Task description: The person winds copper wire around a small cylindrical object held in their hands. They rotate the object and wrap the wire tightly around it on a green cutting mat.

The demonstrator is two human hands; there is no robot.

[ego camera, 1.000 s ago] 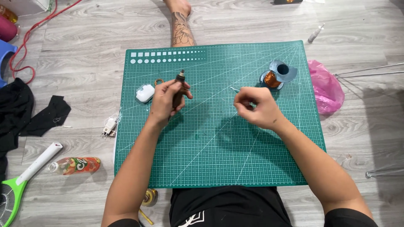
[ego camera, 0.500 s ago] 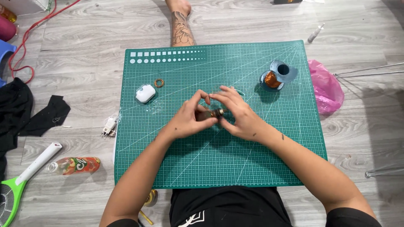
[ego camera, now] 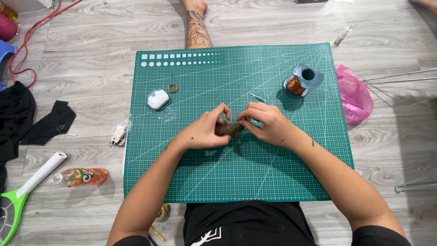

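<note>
Matt green rubbery cutting mat [ego camera: 191,173] lying on grey wood-grain floor [ego camera: 91,59]. Glossy copper wire shining on blue plastic spool [ego camera: 301,82]. Smooth white plastic case [ego camera: 158,99]. Crinkled pink plastic bag [ego camera: 353,93]. Black cloth [ego camera: 27,120] looking matt.

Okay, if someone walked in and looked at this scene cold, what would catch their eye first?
First, the big green cutting mat on the grey wood floor, with the left hand and right hand meeting at its middle around a small dark piece wound with copper wire. Next, the blue spool of copper wire near the mat's far right corner, and the pink plastic bag just off that edge.
</note>
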